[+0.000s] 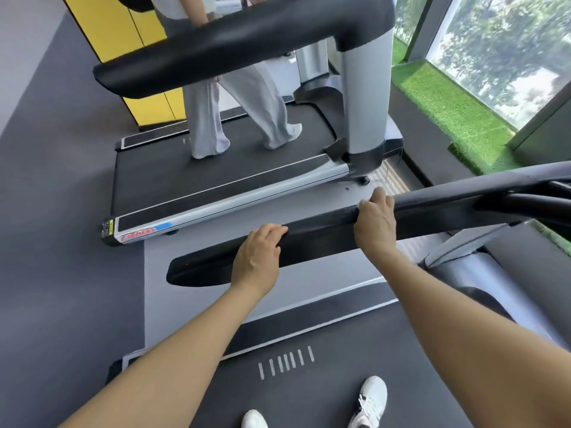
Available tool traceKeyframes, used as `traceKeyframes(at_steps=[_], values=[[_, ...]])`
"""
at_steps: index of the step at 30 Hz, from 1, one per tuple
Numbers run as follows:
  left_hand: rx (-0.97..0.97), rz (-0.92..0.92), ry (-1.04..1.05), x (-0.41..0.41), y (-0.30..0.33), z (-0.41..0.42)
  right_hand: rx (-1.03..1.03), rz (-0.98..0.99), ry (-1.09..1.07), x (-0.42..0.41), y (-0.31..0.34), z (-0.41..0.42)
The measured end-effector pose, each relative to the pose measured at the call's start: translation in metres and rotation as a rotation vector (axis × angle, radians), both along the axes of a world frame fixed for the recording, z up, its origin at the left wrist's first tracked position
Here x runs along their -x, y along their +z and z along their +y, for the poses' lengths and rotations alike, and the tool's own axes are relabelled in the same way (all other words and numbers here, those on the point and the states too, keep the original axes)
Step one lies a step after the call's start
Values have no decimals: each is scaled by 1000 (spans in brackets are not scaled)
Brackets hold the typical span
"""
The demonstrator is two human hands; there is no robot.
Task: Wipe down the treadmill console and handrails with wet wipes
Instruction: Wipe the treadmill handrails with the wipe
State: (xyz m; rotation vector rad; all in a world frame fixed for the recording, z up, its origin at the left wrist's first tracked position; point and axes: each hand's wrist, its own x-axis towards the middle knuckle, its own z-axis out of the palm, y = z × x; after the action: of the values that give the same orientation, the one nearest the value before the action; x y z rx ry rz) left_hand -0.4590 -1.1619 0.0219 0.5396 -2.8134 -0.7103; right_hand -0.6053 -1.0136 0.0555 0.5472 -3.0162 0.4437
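- The left handrail of the near treadmill is seen as a long black padded bar, running from lower left up to the right, where it meets the black console frame at the right edge
- The left hand is laid over the handrail near its free end, knuckles up, with the fingers curled over the top edge of the bar
- The right hand is wrapped around the same handrail further along, toward the console frame; its fingers are curled over the far side of the bar
- The two hands are set apart on the bar, with a stretch of bare black padding between them
- Whether a wet wipe is held under either palm cannot be told; none is visible
- Both bare forearms are extended from the bottom of the view, and two white trainers are planted on the dark running belt, below a row of short white marks
- A second treadmill is placed beside the near one, across a strip of grey floor
- On its belt another person's legs in pale loose trousers are seen
- Yellow panels are seen behind that treadmill, and a strip of artificial grass is laid under the window at upper right
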Motion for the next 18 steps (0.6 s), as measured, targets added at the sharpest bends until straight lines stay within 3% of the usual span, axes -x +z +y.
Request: traceKeyframes(at_steps=[13, 18], values=[[-16, -133, 333, -102, -12, -78, 60, -103, 380, -119, -15, -122], [-130, -104, 368, -122, -15, -86, 32, -94, 404, -130, -18, -134]])
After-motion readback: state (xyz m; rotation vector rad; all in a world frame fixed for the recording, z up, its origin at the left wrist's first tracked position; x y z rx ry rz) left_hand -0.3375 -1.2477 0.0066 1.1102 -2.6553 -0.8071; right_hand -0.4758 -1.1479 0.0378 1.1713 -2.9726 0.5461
